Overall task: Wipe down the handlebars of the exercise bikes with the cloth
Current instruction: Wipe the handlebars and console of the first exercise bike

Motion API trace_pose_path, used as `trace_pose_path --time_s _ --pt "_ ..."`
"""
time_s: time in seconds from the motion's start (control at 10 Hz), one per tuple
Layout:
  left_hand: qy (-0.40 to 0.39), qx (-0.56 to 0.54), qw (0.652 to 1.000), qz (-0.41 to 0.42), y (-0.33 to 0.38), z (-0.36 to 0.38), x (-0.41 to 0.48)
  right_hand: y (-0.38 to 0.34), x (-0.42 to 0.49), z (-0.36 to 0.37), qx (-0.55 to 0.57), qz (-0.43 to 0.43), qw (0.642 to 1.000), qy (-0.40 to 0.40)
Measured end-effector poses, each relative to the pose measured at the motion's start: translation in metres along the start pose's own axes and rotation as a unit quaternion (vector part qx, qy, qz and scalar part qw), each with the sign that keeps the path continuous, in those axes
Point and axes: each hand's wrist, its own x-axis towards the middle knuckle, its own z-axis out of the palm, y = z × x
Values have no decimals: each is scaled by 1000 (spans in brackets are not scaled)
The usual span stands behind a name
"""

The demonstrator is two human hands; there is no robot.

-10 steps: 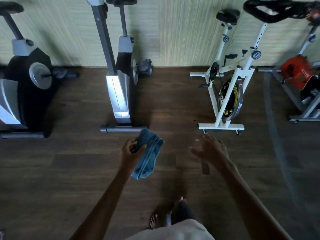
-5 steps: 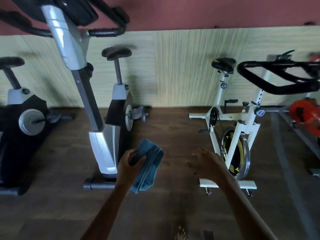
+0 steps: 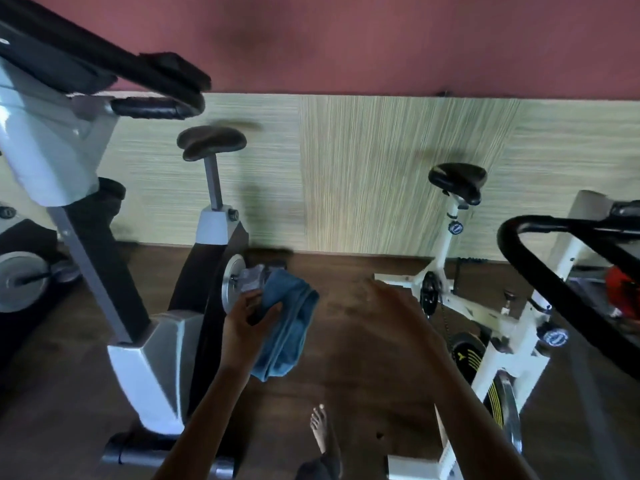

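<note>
Cloth comes first, since the task turns on it. In the head view it is a blue, bunched piece hanging from the left hand, whose thumb and fingers curl round its upper fold. Most of the fabric droops free below the grip, ready to be pressed onto a bar. It hangs in the air above the dark wooden floor, between the two nearest bikes and touching neither. The right hand reaches forward beside it, blurred, with fingers spread and fairly straight, holding nothing. I judge it is free to steady a bar.

On the left stands the grey bike, its black handlebar high in the top left of the view, well above the cloth. On the right is the white bike, whose looped handlebar arcs in from the right edge, also apart from both hands. Both saddles sit toward the wall and the bars toward the person, so the grips can be reached from the open floor. A bare foot shows low in the centre, between the two frames.

The cloth is against no bar, so the wiping here is not yet begun. The next move calls for lifting the cloth to one handlebar, though I cannot tell which
</note>
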Motion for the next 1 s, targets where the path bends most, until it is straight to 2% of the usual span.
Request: trace_pose_path --time_s 0.1,0.2,0.3,0.4,0.6,0.8,0.9,1.0 --pt "19 -15 1000 6 2 30 60 6 85 -13 -41 -13 999 3" --pt "45 -37 998 3 8 54 125 2 169 -27 -37 -71 996 34" --pt "75 -48 996 6 14 67 182 -19 236 -48 -50 -78 995 25" --pt "107 -38 993 -10 14 68 230 -34 296 -60 -47 -132 990 -22" --pt "195 -31 980 -27 5 56 293 -62 409 -62 -84 -246 964 -54" --pt "332 -22 942 -43 -2 64 344 -108 526 -54 -107 -405 904 -86" --pt "419 -27 906 -50 -5 76 365 -138 581 -47 -101 -501 854 -100" --pt "515 -42 854 -67 4 100 381 -167 628 -45 -83 -577 799 -147"
